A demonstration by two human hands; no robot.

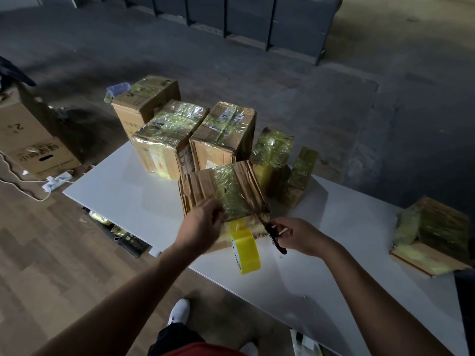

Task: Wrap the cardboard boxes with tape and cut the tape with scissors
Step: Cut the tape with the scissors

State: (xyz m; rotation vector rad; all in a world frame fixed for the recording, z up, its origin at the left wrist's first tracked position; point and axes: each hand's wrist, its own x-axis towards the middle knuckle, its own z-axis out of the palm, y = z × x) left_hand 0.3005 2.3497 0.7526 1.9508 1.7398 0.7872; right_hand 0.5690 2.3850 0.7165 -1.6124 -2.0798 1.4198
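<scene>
A crumpled cardboard box (198,191) with a band of yellowish tape over its top lies at the near edge of the white table (128,191). My left hand (203,224) presses on its front edge beside the tape band. A yellow tape roll (245,250) hangs below the box from its strip. My right hand (298,236) grips black scissors (272,233), and their blades reach up to the tape strip at the box's front right corner.
Several taped boxes (223,134) stand behind the one I work on. Another wrapped flat box (437,235) lies at the table's right end. A large carton (30,140) and a power strip (57,181) sit on the floor to the left.
</scene>
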